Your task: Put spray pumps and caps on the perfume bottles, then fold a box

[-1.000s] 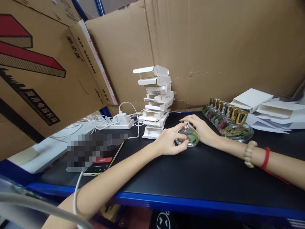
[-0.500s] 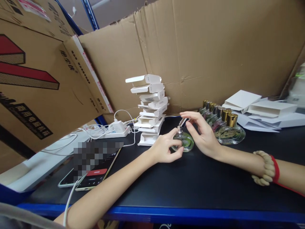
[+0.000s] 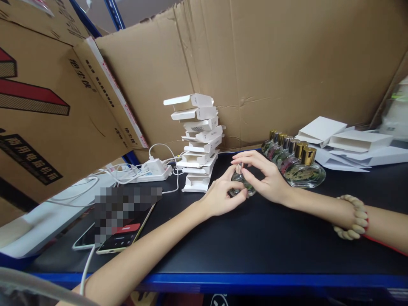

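Observation:
A small round glass bottle (image 3: 250, 189) stands upright on the black tabletop between my hands. My left hand (image 3: 223, 193) has its fingers curled around the bottle's left side. From the right, my right hand (image 3: 263, 172) pinches the shiny cap (image 3: 239, 168) between thumb and fingers, and the cap now sits upright at the bottle's neck. Fingers hide part of the cap and of the glass. Right of my right hand, a row of similar bottles (image 3: 304, 175) with gold and silver caps runs toward the back.
A stack of open white boxes (image 3: 199, 146) rises behind my left hand. More white boxes (image 3: 360, 142) lie at the back right. Left are phones (image 3: 123, 240), cables and a power strip (image 3: 156, 173). Cardboard (image 3: 280, 72) walls the back; a blue edge (image 3: 255, 280) runs along the front.
The cap, tilted above the neck before, is now upright on it, and my right hand has moved left and closer to my left hand. The whole view has shifted slightly.

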